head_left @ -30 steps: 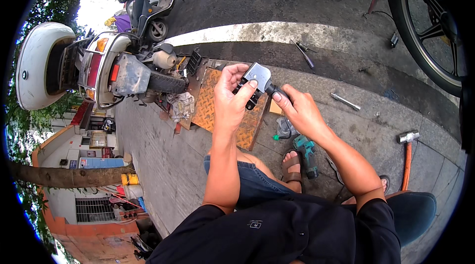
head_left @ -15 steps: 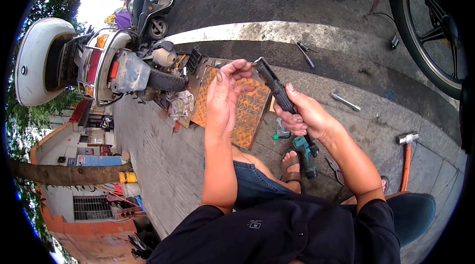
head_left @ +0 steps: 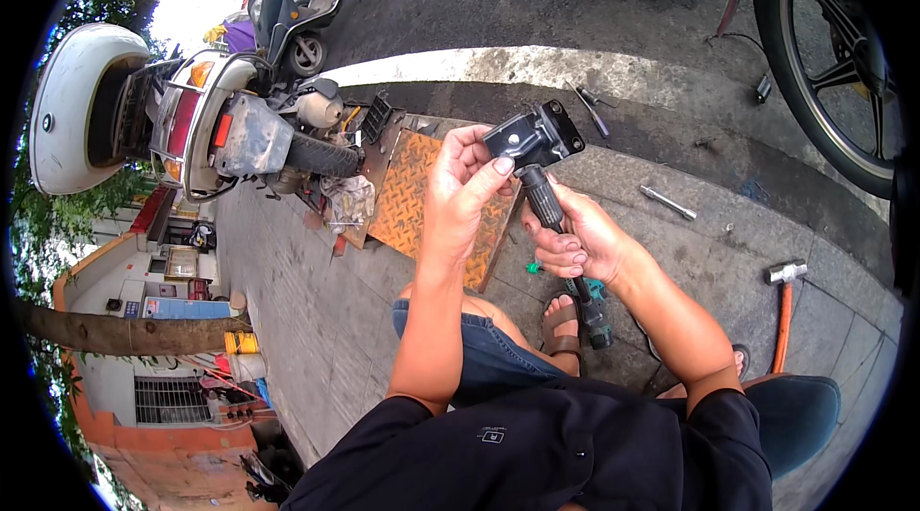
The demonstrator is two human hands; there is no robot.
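Both my hands are closed around a black metal part (head_left: 516,140) held out in front of me. It has a blocky body with a round light rivet or bolt head, and a bracket-like end with holes. A ribbed dark sleeve (head_left: 543,201) runs down from it to a thinner black length. My left hand (head_left: 467,175) pinches the body, thumb on its face. My right hand (head_left: 572,235) wraps round the ribbed sleeve. Below it, a teal-and-black power tool (head_left: 596,319) lies on the pavement by my sandalled foot, partly hidden.
A rusty orange chequered plate (head_left: 407,187) lies past my left hand. To the right are a metal socket tool (head_left: 668,202) and an orange-handled hammer (head_left: 784,305). A screwdriver (head_left: 596,116) lies beyond. A wheel (head_left: 829,60) stands far right; a parked scooter (head_left: 230,132) stands left.
The black part has turned so its broad face and holed end show. My left hand, earlier apart with fingers spread, has taken hold of its body. My right hand keeps its grip.
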